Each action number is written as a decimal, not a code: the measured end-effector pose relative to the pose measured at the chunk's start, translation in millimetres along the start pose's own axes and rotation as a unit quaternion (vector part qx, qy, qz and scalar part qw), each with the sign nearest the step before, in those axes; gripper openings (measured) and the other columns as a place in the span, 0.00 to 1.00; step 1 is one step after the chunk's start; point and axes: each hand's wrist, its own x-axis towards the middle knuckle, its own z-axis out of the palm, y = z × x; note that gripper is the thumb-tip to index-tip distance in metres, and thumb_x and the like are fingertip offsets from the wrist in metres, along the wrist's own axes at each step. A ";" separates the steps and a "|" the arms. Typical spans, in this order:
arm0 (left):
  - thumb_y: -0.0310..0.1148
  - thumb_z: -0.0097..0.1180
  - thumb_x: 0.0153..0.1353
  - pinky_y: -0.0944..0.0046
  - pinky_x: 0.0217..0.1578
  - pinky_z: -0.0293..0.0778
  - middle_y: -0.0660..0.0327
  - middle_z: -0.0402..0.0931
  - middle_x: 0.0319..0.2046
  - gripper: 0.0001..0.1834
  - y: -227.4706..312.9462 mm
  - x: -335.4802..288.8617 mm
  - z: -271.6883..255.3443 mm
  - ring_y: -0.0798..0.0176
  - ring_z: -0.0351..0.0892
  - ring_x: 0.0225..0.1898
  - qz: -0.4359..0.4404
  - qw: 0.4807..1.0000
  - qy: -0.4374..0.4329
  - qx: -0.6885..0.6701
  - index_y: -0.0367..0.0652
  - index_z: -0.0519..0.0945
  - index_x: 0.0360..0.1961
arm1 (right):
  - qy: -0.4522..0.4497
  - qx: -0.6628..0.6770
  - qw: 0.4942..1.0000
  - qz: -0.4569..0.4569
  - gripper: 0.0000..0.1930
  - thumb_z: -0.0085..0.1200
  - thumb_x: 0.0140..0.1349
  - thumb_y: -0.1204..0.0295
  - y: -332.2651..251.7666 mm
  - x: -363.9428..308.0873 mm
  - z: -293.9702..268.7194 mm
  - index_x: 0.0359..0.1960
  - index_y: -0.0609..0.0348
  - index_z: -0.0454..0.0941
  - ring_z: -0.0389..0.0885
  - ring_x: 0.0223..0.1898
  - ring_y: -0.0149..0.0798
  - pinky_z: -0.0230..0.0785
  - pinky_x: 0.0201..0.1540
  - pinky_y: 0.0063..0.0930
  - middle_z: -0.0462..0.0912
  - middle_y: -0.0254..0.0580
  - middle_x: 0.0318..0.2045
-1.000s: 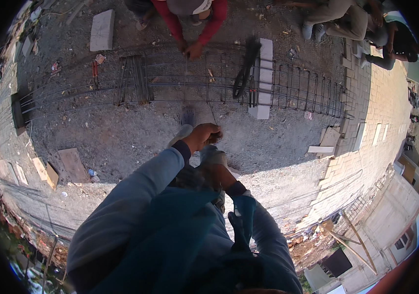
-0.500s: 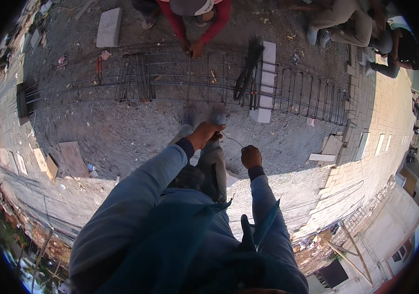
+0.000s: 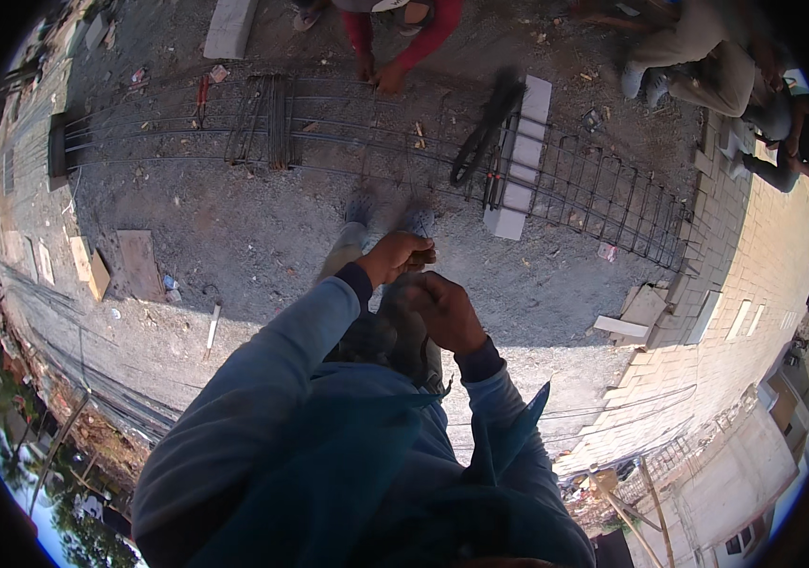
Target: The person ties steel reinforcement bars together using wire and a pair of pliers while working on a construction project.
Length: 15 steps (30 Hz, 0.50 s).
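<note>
My left hand (image 3: 402,258) is in front of my body, its thumb and fingers pinched together. Close below and to its right is my right hand (image 3: 444,310), its fingers curled shut. Half a second ago a thin wire ran between the two hands; it is too fine or hidden to make out now. Beyond my hands and feet lies a long frame of steel bars (image 3: 348,135), with square stirrups (image 3: 603,185) along its right part. A bundle of stirrups (image 3: 278,123) hangs around the bars at left. On the far side, a co-worker's hands (image 3: 386,78) touch the bars.
A pale block (image 3: 523,156) props the frame, beside a dark bundle of rods (image 3: 488,133). A dark block (image 3: 57,144) supports the left end. Red-handled pliers (image 3: 203,99) lie at the bars. Boards (image 3: 140,265) rest at left, paving (image 3: 707,256) at right; other people sit upper right.
My right hand has moved up and left, close to my left hand, closing the gap the wire spanned. The view has shifted slightly, and the frame appears higher.
</note>
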 end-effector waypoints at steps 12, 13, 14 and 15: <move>0.38 0.63 0.57 0.63 0.44 0.73 0.62 0.78 0.32 0.12 4.3 0.3 27.7 0.64 0.80 0.40 0.029 0.998 0.022 -0.054 0.41 0.76 0.32 | 0.212 0.139 0.962 0.107 0.09 0.48 0.62 0.72 20.4 11.6 -81.1 0.30 0.66 0.75 0.76 0.28 0.29 0.67 0.32 0.28 0.79 0.42 0.25; 0.38 0.63 0.58 0.63 0.44 0.73 0.62 0.77 0.33 0.12 7.6 2.1 35.8 0.64 0.80 0.41 0.038 0.998 0.010 -0.057 0.41 0.76 0.33 | 0.219 0.136 0.960 0.105 0.09 0.48 0.62 0.72 43.4 5.4 -84.1 0.30 0.66 0.75 0.76 0.28 0.29 0.67 0.32 0.28 0.79 0.42 0.25; 0.39 0.62 0.58 0.63 0.44 0.73 0.62 0.77 0.33 0.13 12.0 7.0 46.8 0.64 0.80 0.41 0.047 0.997 -0.005 -0.058 0.42 0.76 0.34 | 0.170 -0.030 0.976 0.131 0.10 0.48 0.61 0.69 88.4 -6.8 -80.5 0.29 0.65 0.75 0.77 0.29 0.38 0.69 0.34 0.33 0.79 0.47 0.26; 0.39 0.62 0.58 0.63 0.44 0.73 0.62 0.77 0.33 0.13 14.6 15.1 55.8 0.64 0.80 0.41 0.044 0.998 -0.016 -0.051 0.42 0.76 0.34 | 0.116 -0.194 0.961 0.159 0.12 0.49 0.60 0.66 132.5 -22.2 -73.9 0.28 0.64 0.76 0.78 0.30 0.46 0.70 0.36 0.38 0.79 0.53 0.27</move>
